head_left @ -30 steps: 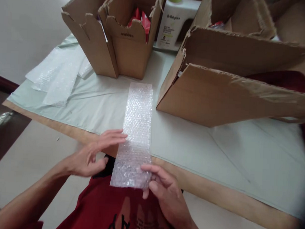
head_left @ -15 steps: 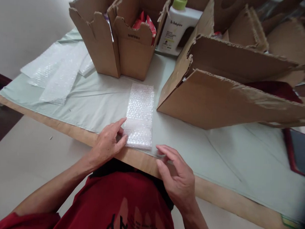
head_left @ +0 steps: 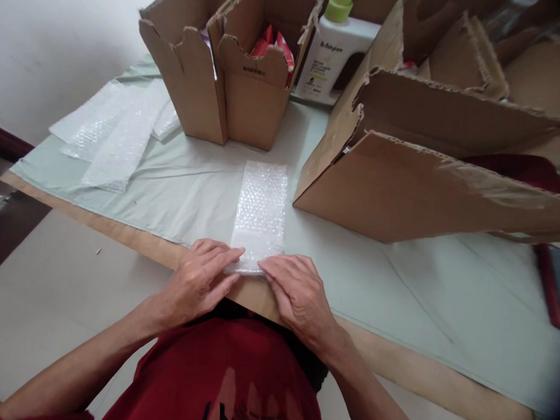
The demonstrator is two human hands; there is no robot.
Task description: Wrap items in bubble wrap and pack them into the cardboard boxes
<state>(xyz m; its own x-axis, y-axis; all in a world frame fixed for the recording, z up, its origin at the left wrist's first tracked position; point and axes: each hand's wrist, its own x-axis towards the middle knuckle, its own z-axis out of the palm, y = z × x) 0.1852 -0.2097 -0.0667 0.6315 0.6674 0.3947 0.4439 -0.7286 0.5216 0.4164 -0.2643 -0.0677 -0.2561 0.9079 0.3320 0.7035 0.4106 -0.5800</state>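
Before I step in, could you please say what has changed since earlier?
The near end of the clear bubble-wrap strip, which reached past the brown table edge, now lies folded back over the strip. The right hand let go, then returned to its near edge; the left hand is at its near left corner. The brown cardboard boxes and loose clear bubble-wrap sheets stayed put.

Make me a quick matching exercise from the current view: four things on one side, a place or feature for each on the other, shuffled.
Things:
1. bubble wrap strip
2. white bottle
3. loose bubble wrap pieces
4. red packaging

Places or features:
A. inside a cardboard bin
B. overlapping at the left of the cloth
C. left hand and right hand at its near end
D. green cap on top

Pairs: 1-C, 2-D, 3-B, 4-A
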